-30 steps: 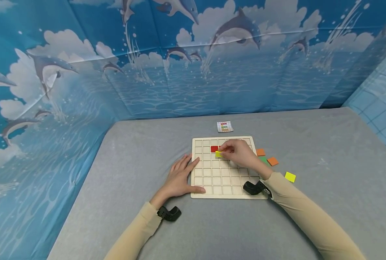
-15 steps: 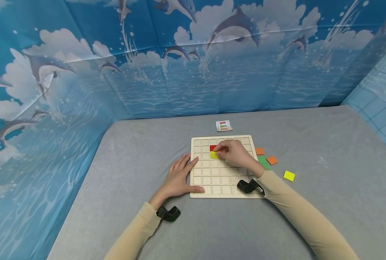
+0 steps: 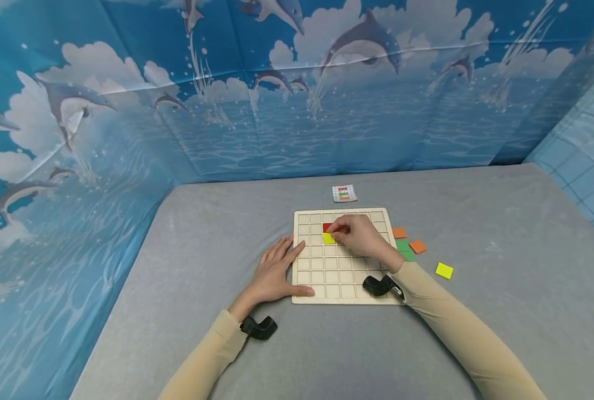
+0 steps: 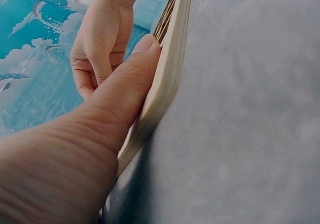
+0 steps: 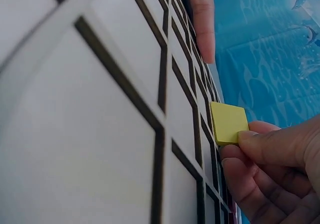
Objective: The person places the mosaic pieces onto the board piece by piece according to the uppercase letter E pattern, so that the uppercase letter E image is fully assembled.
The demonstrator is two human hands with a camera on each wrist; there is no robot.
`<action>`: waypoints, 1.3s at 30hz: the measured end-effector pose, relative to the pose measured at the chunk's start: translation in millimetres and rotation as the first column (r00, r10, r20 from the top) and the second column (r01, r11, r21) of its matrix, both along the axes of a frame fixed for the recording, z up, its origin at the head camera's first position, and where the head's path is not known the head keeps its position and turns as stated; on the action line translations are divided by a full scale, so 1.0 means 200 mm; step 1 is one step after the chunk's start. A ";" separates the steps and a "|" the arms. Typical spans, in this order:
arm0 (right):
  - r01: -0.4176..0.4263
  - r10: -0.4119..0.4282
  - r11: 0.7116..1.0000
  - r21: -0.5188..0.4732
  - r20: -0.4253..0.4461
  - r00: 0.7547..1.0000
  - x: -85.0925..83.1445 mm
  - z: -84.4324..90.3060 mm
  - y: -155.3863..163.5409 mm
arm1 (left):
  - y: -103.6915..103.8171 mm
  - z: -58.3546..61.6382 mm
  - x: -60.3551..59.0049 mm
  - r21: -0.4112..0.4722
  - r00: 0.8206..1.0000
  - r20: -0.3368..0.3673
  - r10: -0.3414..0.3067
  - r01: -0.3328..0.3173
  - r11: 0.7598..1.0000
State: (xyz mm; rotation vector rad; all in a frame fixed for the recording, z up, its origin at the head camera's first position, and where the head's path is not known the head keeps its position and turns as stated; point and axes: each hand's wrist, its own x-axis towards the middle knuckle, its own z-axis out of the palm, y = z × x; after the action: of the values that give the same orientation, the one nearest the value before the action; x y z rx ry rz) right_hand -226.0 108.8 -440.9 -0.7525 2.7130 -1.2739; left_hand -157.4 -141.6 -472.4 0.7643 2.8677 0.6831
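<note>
A yellow square tile (image 5: 230, 123) is pinched between the thumb and fingers of my right hand (image 3: 359, 234). It sits tilted at a cell of the wooden grid board (image 3: 327, 276), just below a red tile (image 3: 327, 227). Part of the red row is hidden behind my right fingers. My left hand (image 3: 273, 272) lies spread at the board's left edge, its thumb (image 4: 142, 58) resting on the rim and its fingertips touching the side.
Right of the board lie orange tiles (image 3: 417, 246), green tiles (image 3: 403, 245) and another yellow tile (image 3: 444, 270). Behind the board is a small printed pattern card (image 3: 344, 193). A dolphin-print curtain (image 3: 287, 128) hangs at the back of the grey table (image 3: 202, 222).
My right hand has moved slightly left with the yellow tile, bringing it to the cell under the leftmost red tile. My left hand stays in place on the board.
</note>
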 end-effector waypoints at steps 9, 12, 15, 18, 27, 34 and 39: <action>0.027 -0.027 0.999 0.038 0.006 1.000 0.00 0.00 0.00 | 0.00 0.01 0.00 0.006 1.000 -0.013 -0.002 0.002 1.000; 0.027 -0.027 0.998 0.057 -0.002 1.000 0.00 0.00 0.00 | 0.00 0.01 0.00 0.008 1.000 -0.011 -0.001 0.001 1.000; 0.017 -0.016 0.997 0.071 -0.014 1.000 0.00 0.00 0.00 | 0.00 0.01 0.00 0.011 1.000 -0.017 -0.006 0.006 1.000; 0.002 0.000 0.997 0.077 -0.029 1.000 0.00 0.00 0.00 | 0.00 0.01 0.00 0.011 1.000 -0.022 -0.013 0.013 1.000; -0.032 0.034 0.996 0.079 -0.028 0.999 0.02 0.01 0.03 | 0.00 0.01 0.00 0.020 1.000 -0.026 -0.011 0.011 1.000; -0.026 0.028 0.997 0.071 -0.032 0.999 0.08 0.01 0.06 | 0.01 0.00 0.00 0.013 1.000 -0.010 -0.001 0.002 1.000; 0.006 0.000 0.998 0.056 -0.099 0.995 0.12 0.02 0.11 | 0.01 -0.01 0.00 0.012 1.000 -0.011 0.000 0.000 1.000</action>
State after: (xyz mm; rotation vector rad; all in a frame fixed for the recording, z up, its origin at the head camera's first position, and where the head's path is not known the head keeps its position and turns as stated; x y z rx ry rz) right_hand -201.3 131.4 -436.4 -0.8274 2.8145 -1.1865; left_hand -157.9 -140.1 -473.8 0.7725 2.8760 0.6996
